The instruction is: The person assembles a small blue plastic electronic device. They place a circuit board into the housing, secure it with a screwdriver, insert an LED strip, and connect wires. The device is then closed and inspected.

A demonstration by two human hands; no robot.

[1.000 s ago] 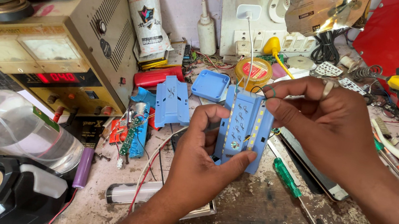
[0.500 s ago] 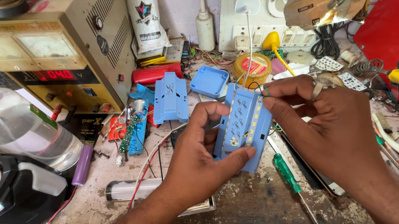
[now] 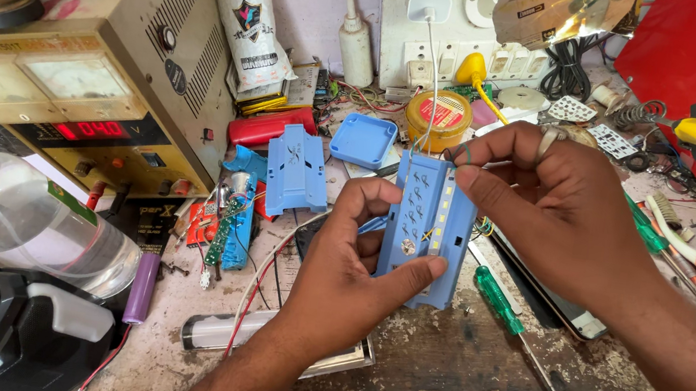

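Gripped low by the left hand (image 3: 347, 268), the blue housing (image 3: 425, 225) stands upright while the right hand (image 3: 546, 205) pinches its top.

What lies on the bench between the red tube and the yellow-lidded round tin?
In the head view, a square blue cap lies open side up between the red tube and the round tin, apart from both.

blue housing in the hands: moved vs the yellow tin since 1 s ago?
Barely. The blue housing still sits just below the yellow tin, upright between left hand and right hand; any shift is too slight to call a direction.
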